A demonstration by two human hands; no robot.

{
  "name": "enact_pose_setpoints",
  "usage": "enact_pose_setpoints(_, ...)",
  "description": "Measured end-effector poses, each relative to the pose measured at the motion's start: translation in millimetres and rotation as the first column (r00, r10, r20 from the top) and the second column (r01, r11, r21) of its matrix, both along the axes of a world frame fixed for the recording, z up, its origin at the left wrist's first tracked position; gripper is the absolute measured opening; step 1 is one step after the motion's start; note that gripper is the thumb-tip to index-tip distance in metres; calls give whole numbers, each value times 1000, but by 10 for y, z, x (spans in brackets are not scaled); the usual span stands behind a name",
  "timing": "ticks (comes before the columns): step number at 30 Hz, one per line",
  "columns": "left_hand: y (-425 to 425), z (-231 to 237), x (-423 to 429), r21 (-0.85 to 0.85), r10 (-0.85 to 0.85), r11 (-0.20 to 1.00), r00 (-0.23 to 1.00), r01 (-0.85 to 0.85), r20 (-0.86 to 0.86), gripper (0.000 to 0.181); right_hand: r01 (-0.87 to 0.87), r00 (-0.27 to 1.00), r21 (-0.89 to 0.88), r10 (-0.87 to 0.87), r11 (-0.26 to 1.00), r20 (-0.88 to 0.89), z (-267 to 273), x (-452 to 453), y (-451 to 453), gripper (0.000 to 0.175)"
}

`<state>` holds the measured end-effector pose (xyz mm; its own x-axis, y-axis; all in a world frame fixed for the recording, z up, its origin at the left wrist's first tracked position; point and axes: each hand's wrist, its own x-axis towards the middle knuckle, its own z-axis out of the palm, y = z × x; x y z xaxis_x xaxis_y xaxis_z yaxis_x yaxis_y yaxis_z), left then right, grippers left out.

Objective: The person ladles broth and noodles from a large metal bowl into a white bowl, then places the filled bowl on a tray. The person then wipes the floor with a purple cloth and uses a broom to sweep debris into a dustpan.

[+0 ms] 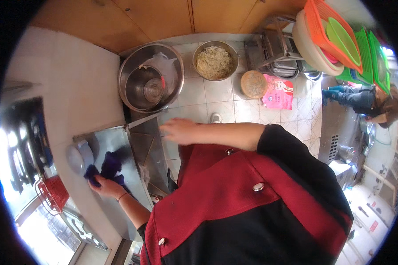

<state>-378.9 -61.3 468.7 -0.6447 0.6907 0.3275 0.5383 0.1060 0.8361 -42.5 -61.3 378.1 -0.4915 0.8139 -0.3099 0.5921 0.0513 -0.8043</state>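
Observation:
My left hand [105, 188] is closed around a dark purple cloth [112, 164], which lies bunched on the stainless steel counter [101, 142]. White round dishes [81, 157] stand just beyond the cloth, against the wall side of the counter. Across the front of my red and black apron [219, 185] reaches my right hand [178, 131]. It hangs in the air past the counter's right edge, slightly blurred, with its fingers apart and nothing seen in them.
A large metal basin [177, 87] holds a smaller pot. Beside it, a metal bowl [195, 64] contains pale shredded food. A round stool [253, 84] and pink bag [280, 94] stand near a metal rack [268, 43] with plastic baskets [331, 29]. Another person [368, 99] stands far right.

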Motion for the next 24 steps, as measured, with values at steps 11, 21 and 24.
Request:
enact_pose_setpoints(11, 497, -946, 143, -399, -74, 845, 663, -355, -745, 59, 520, 687, -278, -202, 808, 698, -1198, 2918, -106, 43)
enact_pose_setpoints(21, 728, -946, 103, -370, -66, 883, 704, -289, -707, 52, 518, 709, -196, -290, 833, 643, -1132, 2220, 900, 49)
enact_pose_setpoints(24, 765, -915, 138, -381, -72, 862, 663, -335, -745, 50, 317, 824, -129, -205, 940, 528, -1191, 1610, 1567, 54)
